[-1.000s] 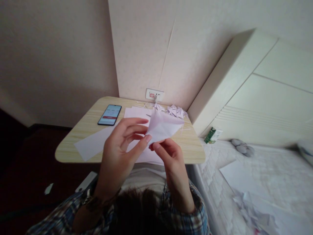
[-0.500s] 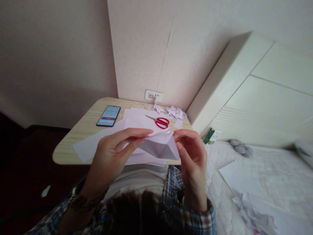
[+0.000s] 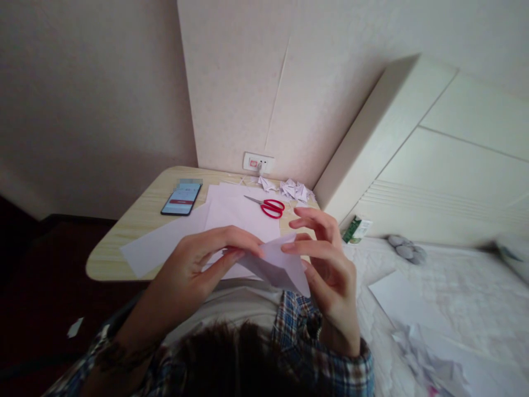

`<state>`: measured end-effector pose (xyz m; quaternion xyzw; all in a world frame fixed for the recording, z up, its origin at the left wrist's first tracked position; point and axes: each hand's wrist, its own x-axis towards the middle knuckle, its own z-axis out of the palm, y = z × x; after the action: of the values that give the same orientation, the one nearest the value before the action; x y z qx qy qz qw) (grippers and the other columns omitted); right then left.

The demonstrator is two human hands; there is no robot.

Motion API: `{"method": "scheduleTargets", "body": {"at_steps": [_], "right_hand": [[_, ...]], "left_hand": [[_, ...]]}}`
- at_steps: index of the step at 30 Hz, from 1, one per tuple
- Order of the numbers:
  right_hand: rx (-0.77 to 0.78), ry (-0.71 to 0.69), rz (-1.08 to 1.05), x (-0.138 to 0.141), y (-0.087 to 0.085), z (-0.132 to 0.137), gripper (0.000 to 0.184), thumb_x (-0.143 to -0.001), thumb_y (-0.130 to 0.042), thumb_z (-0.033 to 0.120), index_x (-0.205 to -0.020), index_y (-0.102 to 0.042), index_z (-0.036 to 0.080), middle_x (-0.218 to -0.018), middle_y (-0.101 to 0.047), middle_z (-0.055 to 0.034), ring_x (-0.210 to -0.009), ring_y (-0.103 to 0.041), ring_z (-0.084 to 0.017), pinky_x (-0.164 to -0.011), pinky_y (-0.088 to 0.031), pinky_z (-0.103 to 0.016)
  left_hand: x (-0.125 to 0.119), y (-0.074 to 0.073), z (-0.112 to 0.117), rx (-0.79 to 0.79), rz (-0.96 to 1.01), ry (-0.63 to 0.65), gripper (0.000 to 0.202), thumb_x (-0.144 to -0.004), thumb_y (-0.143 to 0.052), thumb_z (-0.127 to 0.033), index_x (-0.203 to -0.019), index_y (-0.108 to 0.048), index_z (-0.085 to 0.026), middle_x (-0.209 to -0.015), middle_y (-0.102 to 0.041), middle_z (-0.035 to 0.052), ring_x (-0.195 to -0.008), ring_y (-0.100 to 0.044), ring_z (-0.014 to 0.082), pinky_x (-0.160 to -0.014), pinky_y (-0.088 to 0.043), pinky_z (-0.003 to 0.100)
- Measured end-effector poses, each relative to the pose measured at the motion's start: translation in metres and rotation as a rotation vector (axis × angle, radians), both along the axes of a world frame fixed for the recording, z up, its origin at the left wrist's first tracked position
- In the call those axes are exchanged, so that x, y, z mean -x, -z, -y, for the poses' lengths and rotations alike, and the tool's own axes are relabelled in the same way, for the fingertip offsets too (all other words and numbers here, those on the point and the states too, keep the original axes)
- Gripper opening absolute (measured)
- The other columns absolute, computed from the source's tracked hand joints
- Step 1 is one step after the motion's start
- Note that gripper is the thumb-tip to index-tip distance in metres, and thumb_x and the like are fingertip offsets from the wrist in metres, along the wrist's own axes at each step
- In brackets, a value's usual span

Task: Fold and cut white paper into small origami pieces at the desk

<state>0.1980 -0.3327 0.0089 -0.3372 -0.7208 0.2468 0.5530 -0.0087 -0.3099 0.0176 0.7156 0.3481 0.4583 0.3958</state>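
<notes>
I hold a folded white paper piece (image 3: 281,266) in the air, in front of the small wooden table (image 3: 124,231). My left hand (image 3: 198,267) pinches its left end between thumb and fingers. My right hand (image 3: 328,259) grips its right side, with the index finger lying along the top fold. White paper sheets (image 3: 235,212) lie on the table beyond the hands. Red-handled scissors (image 3: 268,206) rest on those sheets.
A lit phone (image 3: 182,198) lies at the table's left. Several small folded paper pieces (image 3: 295,189) are heaped by the wall socket (image 3: 258,162). To the right is a bed with a white headboard (image 3: 413,143), a green carton (image 3: 356,229), loose sheets (image 3: 403,306) and crumpled paper (image 3: 430,364).
The folded paper came down from in front of the scissors and was turned over between my hands. My right hand shifted from under it to its right side.
</notes>
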Motion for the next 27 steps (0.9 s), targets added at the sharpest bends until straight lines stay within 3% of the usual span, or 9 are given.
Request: {"method": "scheduleTargets", "body": {"at_steps": [5,8,14,18,23,27], "right_hand": [[0.035,-0.035,0.034,-0.006,-0.003,0.002,0.022,-0.093,-0.060,0.024,-0.108,-0.070,0.036,-0.131,-0.055,0.0006,-0.115,-0.053,-0.021,-0.103,-0.043,-0.039],[0.062,-0.054,0.042,-0.007,-0.005,0.003,0.018,-0.094,-0.060,0.024,-0.106,-0.069,0.033,-0.127,-0.058,0.0002,-0.110,-0.057,-0.019,-0.099,-0.045,-0.037],[0.081,-0.094,0.072,-0.009,-0.004,0.004,0.014,-0.095,-0.059,0.024,-0.105,-0.068,0.029,-0.120,-0.063,-0.0008,-0.113,-0.056,-0.018,-0.099,-0.043,-0.033],[0.105,-0.128,0.058,-0.008,-0.002,0.002,0.015,-0.095,-0.059,0.025,-0.107,-0.066,0.029,-0.114,-0.064,-0.0004,-0.110,-0.056,-0.017,-0.095,-0.044,-0.030],[0.220,-0.062,-0.066,0.000,0.000,0.003,0.030,-0.090,-0.067,0.022,-0.118,-0.059,0.032,-0.110,-0.062,0.0019,-0.097,-0.057,-0.014,-0.087,-0.046,-0.026],[0.344,-0.048,-0.216,0.006,0.001,0.002,0.029,-0.088,-0.067,0.020,-0.113,-0.056,0.030,-0.110,-0.061,0.0026,-0.080,-0.055,-0.010,-0.072,-0.047,-0.023]], "left_hand": [[0.001,-0.001,0.001,0.048,-0.017,0.051,0.021,-0.089,-0.058,-0.020,-0.072,-0.069,-0.027,-0.090,-0.077,-0.0003,-0.088,-0.070,0.0205,-0.083,-0.055,0.030],[0.003,0.000,0.001,0.011,-0.032,0.081,0.023,-0.090,-0.056,-0.018,-0.071,-0.067,-0.026,-0.092,-0.076,-0.0018,-0.088,-0.070,0.0170,-0.083,-0.053,0.026],[0.005,0.001,-0.001,-0.209,-0.173,0.147,0.031,-0.093,-0.050,-0.006,-0.098,-0.072,-0.027,-0.098,-0.074,-0.0044,-0.091,-0.068,0.0078,-0.083,-0.048,0.014],[0.006,0.002,0.000,-0.236,-0.203,0.152,0.034,-0.093,-0.049,-0.003,-0.102,-0.071,-0.026,-0.102,-0.073,-0.0048,-0.095,-0.067,0.0063,-0.085,-0.047,0.012],[0.005,0.003,0.003,-0.243,-0.211,0.110,0.032,-0.091,-0.051,-0.004,-0.105,-0.069,-0.027,-0.105,-0.073,-0.0060,-0.097,-0.067,0.0060,-0.088,-0.046,0.011],[0.004,0.003,0.004,-0.241,-0.195,0.072,0.029,-0.089,-0.053,-0.005,-0.097,-0.069,-0.027,-0.101,-0.074,-0.0070,-0.095,-0.068,0.0068,-0.086,-0.047,0.011]]}}
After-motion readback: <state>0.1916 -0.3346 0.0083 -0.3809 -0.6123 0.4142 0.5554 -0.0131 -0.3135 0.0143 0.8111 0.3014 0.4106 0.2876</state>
